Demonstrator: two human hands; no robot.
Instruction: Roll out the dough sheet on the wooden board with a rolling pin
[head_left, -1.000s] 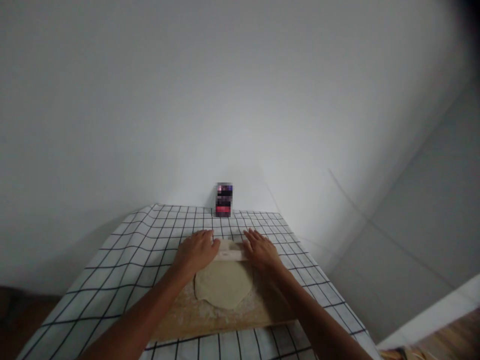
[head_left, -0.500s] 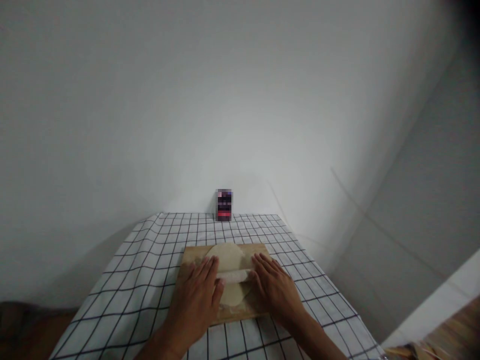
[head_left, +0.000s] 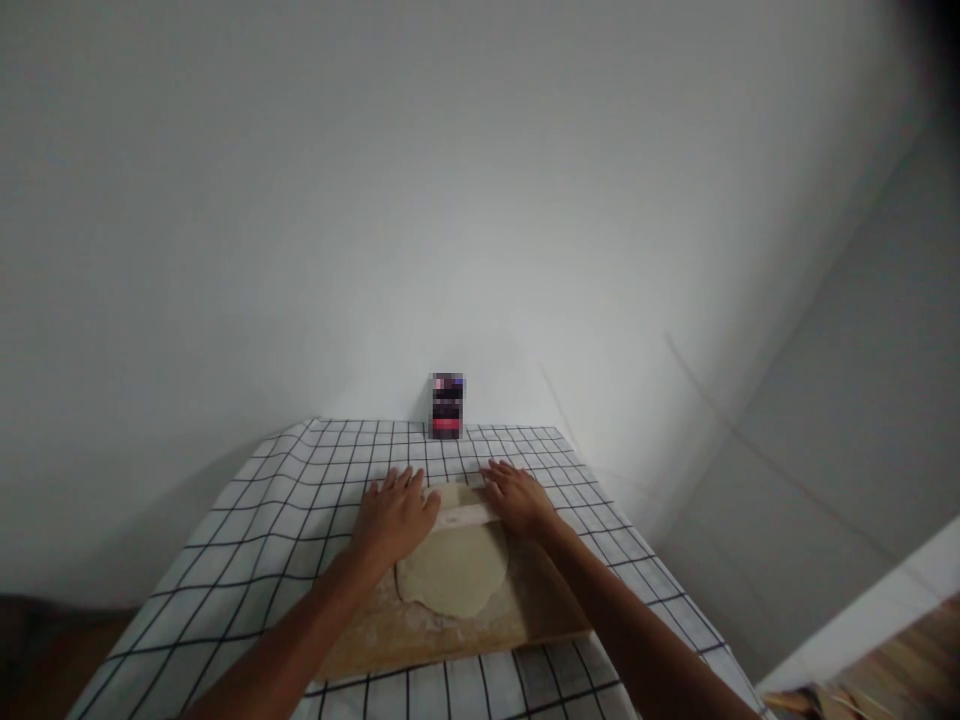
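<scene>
A pale rolling pin (head_left: 463, 517) lies crosswise over a flat, roughly round sheet of dough (head_left: 454, 572). My left hand (head_left: 397, 512) lies flat over the pin's left end, fingers spread and pointing away from me. Over the right end rests my right hand (head_left: 519, 498), its fingers also stretched out. Both palms hide the pin's ends. Under the dough is a wooden board (head_left: 375, 640) dusted with flour, and part of the dough shows beyond the pin.
A white cloth with a black grid (head_left: 247, 545) covers the table. At its far edge a dark, pixelated upright object (head_left: 447, 407) stands against the white wall (head_left: 480, 200). Wooden flooring (head_left: 911, 650) shows at the lower right.
Both hands have moved away from me with the rolling pin, toward the far side of the dough. More dough shows on the near side. The board appears nearer and larger.
</scene>
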